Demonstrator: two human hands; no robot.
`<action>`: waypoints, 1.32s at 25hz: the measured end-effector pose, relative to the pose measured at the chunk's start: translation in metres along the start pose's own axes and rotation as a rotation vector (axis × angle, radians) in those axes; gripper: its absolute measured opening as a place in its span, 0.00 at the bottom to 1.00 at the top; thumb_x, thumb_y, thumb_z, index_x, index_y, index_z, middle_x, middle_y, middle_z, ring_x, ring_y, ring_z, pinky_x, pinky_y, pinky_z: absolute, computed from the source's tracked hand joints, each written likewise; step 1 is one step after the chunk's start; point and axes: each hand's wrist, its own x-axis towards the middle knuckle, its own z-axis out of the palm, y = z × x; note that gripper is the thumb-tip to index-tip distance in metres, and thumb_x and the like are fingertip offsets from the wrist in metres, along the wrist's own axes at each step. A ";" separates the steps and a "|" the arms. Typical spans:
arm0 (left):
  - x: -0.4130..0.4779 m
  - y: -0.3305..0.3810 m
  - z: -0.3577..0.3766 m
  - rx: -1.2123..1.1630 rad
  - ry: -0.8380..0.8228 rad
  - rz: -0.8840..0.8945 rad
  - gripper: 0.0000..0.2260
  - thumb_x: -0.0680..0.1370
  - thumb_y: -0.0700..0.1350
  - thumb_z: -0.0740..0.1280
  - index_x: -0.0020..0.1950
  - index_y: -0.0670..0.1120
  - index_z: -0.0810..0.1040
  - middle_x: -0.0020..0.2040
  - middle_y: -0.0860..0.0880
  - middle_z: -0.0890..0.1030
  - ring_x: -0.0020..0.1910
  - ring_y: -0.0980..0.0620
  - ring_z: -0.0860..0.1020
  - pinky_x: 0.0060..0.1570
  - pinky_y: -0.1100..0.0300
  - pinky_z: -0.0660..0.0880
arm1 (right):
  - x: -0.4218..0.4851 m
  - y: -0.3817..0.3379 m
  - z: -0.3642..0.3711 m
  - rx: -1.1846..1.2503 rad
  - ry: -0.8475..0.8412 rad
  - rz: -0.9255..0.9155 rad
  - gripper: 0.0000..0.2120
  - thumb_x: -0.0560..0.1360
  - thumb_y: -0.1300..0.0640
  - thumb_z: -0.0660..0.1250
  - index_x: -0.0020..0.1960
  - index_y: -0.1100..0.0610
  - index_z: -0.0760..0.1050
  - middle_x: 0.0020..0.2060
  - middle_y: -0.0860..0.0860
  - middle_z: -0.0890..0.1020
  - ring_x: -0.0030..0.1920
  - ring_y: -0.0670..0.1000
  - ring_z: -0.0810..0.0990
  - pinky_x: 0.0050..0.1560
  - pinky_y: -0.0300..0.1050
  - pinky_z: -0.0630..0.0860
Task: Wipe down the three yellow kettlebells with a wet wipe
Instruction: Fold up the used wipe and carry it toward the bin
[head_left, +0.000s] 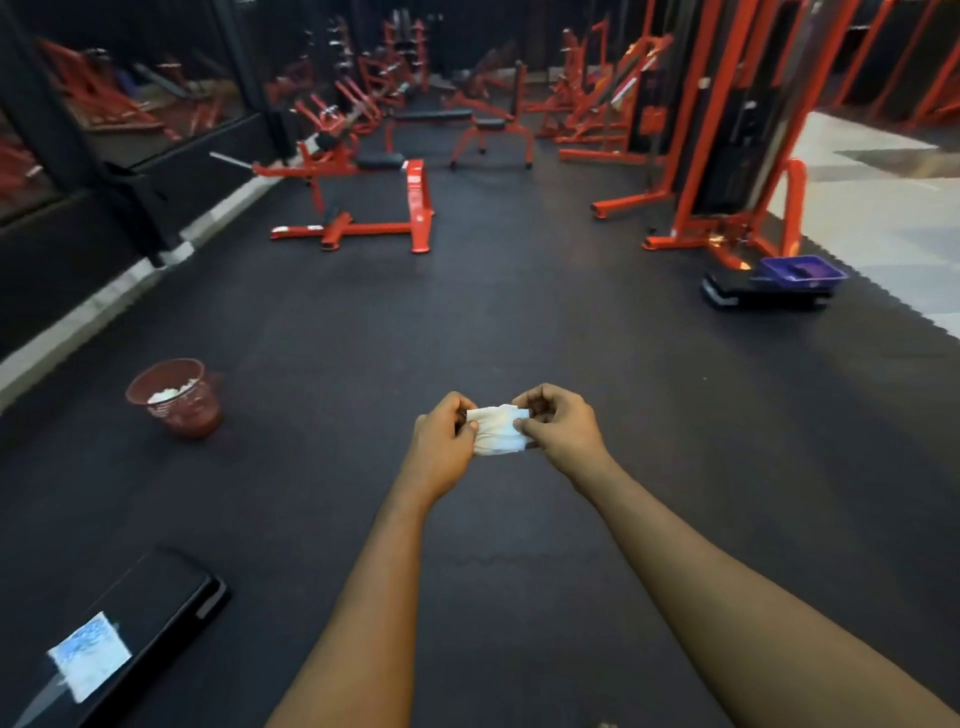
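A white wet wipe (498, 430), folded and crumpled, is stretched between my two hands above the dark rubber floor. My left hand (444, 441) pinches its left edge between thumb and fingers. My right hand (558, 426) pinches its right edge the same way. Both arms reach straight forward from the bottom of the view. No yellow kettlebell is in view.
A red bin (176, 397) with white waste stands on the floor at the left. A black step platform (150, 618) at bottom left carries a blue-white wipe packet (88, 657). A purple tray (800, 271) sits on black steps at the right. Red gym machines (374, 208) line the far floor.
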 end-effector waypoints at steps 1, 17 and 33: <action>0.015 -0.002 0.001 0.011 0.034 -0.009 0.08 0.77 0.39 0.63 0.44 0.52 0.74 0.40 0.47 0.81 0.36 0.50 0.78 0.41 0.44 0.81 | 0.021 0.001 0.003 0.013 -0.029 -0.019 0.09 0.68 0.67 0.70 0.45 0.56 0.80 0.42 0.57 0.83 0.40 0.54 0.83 0.37 0.49 0.84; 0.218 -0.100 -0.106 0.122 0.548 -0.264 0.08 0.76 0.39 0.64 0.44 0.52 0.73 0.37 0.51 0.80 0.33 0.56 0.76 0.35 0.60 0.75 | 0.300 -0.035 0.200 0.054 -0.560 -0.146 0.07 0.68 0.65 0.69 0.44 0.55 0.80 0.41 0.54 0.84 0.43 0.58 0.83 0.41 0.57 0.83; 0.510 -0.279 -0.315 0.187 0.663 -0.359 0.06 0.77 0.39 0.65 0.46 0.51 0.73 0.39 0.48 0.79 0.35 0.56 0.74 0.38 0.59 0.75 | 0.596 -0.091 0.504 0.043 -0.726 -0.166 0.09 0.68 0.67 0.69 0.42 0.54 0.80 0.37 0.51 0.83 0.40 0.53 0.84 0.37 0.52 0.84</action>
